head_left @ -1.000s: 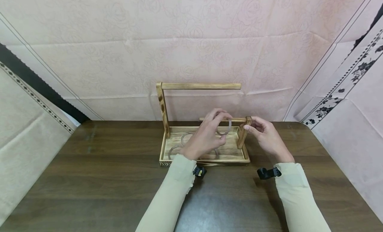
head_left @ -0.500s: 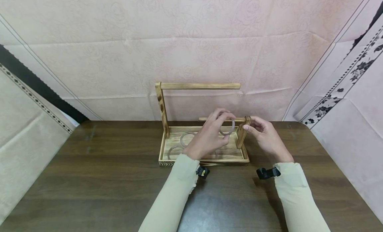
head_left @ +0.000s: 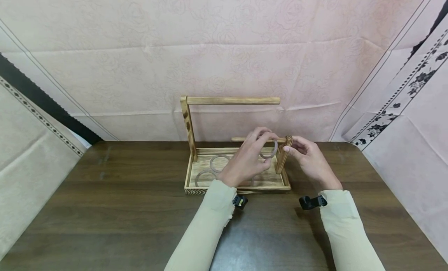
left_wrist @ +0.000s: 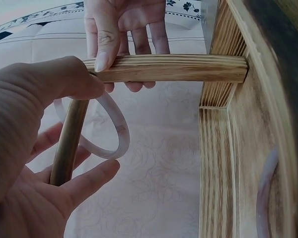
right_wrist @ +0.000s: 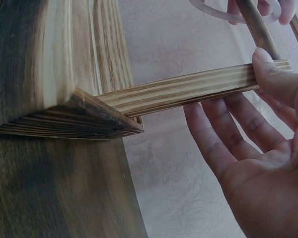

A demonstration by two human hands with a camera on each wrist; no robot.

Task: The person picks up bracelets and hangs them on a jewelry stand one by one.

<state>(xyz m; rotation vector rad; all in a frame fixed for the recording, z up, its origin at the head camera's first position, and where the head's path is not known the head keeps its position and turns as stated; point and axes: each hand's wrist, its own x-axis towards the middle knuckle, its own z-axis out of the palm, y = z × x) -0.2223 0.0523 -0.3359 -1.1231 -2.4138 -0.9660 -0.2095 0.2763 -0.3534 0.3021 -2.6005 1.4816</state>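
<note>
A wooden bangle stand [head_left: 238, 189] has a shallow tray, a tall post with a high rod [head_left: 234, 101], and a short post [head_left: 282, 162] with a low rod [left_wrist: 69, 141]. My left hand [head_left: 245, 160] pinches a pale translucent bangle [left_wrist: 120, 131] between thumb and fingers. The bangle encircles the low rod, near the short post in the head view. My right hand [head_left: 311, 160] holds the top of that post, its thumb on one side and fingers on the other. More bangles lie in the tray, including a clear bangle [head_left: 211, 163] and another bangle [head_left: 196, 178]; my left hand and forearm partly cover the tray.
The stand rests on a dark brown wooden table [head_left: 122, 208], close to its far edge. A pale rose-patterned cloth [head_left: 224, 61] hangs behind it, with further cloth at both sides. Each wrist wears a small black camera, such as the right wrist camera [head_left: 312, 202].
My left hand has moved right, bringing the bangle along the low rod closer to the short post. My right hand keeps its hold on the post.
</note>
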